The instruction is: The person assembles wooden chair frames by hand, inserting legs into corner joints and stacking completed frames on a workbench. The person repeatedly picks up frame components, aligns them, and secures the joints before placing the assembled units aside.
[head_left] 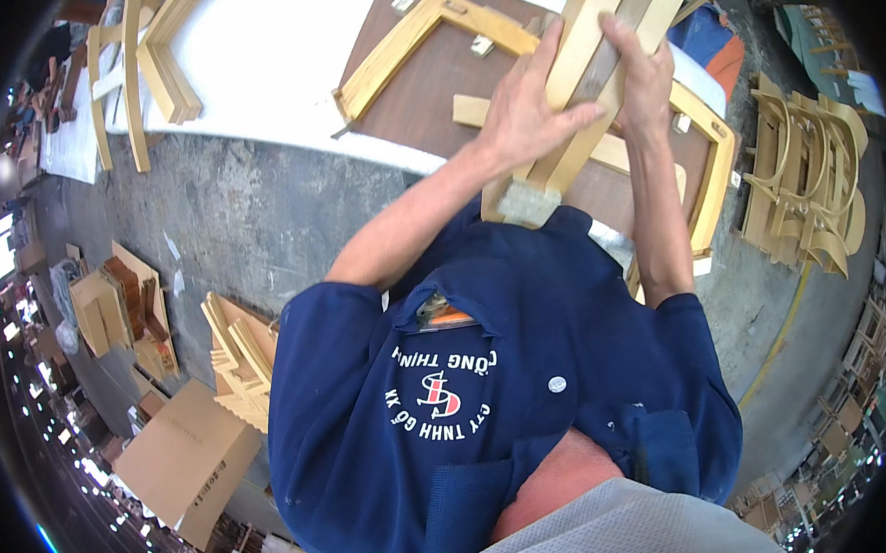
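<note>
A light wooden frame (577, 64) of long parallel slats slants up from close to my chest, with a whitish pad (529, 204) at its near end. My left hand (527, 112) grips its left side, thumb laid across the slats. On the opposite side my right hand (643, 78) is closed round the edge, thumb on top. Beneath it, a brown board (403, 83) carries an angled, yellowish wooden frame (392, 71), partly hidden by the held piece and my arms. A short wooden block (469, 111) lies left of my left hand.
The white-topped table (272, 65) bears stacked angled wooden parts (167, 76) at its far left. Curved wooden chair parts (804, 177) stand on the floor to the right. A cardboard box (182, 455) and wood pieces (237, 352) are at the lower left.
</note>
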### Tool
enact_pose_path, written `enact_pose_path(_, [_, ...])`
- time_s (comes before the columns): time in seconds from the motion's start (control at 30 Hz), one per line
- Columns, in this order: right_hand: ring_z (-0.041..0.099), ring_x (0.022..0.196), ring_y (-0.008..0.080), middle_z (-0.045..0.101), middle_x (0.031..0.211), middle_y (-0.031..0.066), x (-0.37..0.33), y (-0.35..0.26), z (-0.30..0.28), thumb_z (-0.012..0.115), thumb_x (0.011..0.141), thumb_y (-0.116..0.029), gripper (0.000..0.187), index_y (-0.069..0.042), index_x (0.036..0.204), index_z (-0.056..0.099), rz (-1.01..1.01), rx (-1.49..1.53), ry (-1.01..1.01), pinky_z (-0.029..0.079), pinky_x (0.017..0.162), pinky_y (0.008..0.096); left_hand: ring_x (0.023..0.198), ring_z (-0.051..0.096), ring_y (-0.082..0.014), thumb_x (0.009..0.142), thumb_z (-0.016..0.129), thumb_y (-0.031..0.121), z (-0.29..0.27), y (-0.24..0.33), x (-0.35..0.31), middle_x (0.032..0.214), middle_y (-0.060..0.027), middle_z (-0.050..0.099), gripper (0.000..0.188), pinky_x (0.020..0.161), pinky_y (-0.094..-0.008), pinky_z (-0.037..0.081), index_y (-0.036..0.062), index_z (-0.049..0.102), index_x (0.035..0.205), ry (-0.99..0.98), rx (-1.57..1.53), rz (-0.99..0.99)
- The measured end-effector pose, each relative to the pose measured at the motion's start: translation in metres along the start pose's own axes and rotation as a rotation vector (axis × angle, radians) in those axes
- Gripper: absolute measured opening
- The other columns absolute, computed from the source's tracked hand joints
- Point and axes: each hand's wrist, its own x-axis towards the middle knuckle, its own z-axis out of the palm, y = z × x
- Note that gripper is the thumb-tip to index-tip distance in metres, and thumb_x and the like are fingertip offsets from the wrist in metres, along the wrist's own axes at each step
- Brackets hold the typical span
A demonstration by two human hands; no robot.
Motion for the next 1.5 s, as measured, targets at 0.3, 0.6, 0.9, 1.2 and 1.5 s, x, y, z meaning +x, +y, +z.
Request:
enact_pose_path(0.3, [0.068,0.081,0.0182,0.069,0.097,0.009,0.063,0.041,0.138,0.067,0.089,-0.018,0.033,0.003,0.113,0.061,0.07,0.183,-0.095,0.058,0.076,0.0315,0.124,0.056,-0.0336,0.078,0.076,0.025,-0.151,-0.051,0.046,0.132,-0.0256,0.056,0.09,0.102,-0.039,0.046,0.0035,0.028,0.15,-0.06,-0.264,0.023])
enact_pose_path(0.6, [0.068,0.092,0.0213,0.067,0.108,0.0141,0.073,0.12,0.318,0.069,0.088,-0.021,0.044,0.007,0.119,0.057,0.075,0.059,-0.117,0.058,0.081,0.0336,0.11,0.063,-0.0375,0.077,0.075,0.029,-0.333,-0.132,0.021,0.12,-0.0238,0.063,0.082,0.094,-0.0424,0.051,0.0067,0.038,0.146,0.001,-0.287,-0.128])
enact_pose_path(0.9, [0.062,0.095,0.0195,0.064,0.108,0.0141,0.045,0.154,0.434,0.085,0.075,-0.017,0.062,0.008,0.121,0.05,-0.07,-0.239,-0.053,0.05,0.088,0.0311,0.078,0.066,-0.0174,0.088,0.067,0.028,-0.45,-0.293,-0.043,0.093,-0.011,0.064,0.048,0.062,-0.0314,0.059,0.0042,0.048,0.125,0.204,-0.904,-0.454])
enact_pose_path(1.2, [0.06,0.099,0.0218,0.06,0.111,0.0173,0.051,0.188,0.48,0.084,0.076,-0.019,0.074,0.01,0.127,0.041,-0.093,-0.4,0.026,0.049,0.09,0.0318,0.09,0.068,-0.0247,0.086,0.067,0.03,-0.457,-0.428,-0.065,0.102,-0.0189,0.067,0.052,0.075,-0.0394,0.058,-0.0056,0.055,0.122,0.328,-1.187,-0.789])
enact_pose_path(1.5, [0.061,0.091,0.0199,0.061,0.105,0.0167,0.04,0.229,0.507,0.082,0.076,-0.016,0.069,0.011,0.124,0.041,0.054,-0.353,0.059,0.051,0.083,0.0318,0.125,0.053,-0.0319,0.095,0.057,0.046,-0.475,-0.318,-0.058,0.132,-0.0217,0.057,0.066,0.104,-0.0424,0.044,0.0034,0.045,0.143,-0.18,-0.07,-0.635])
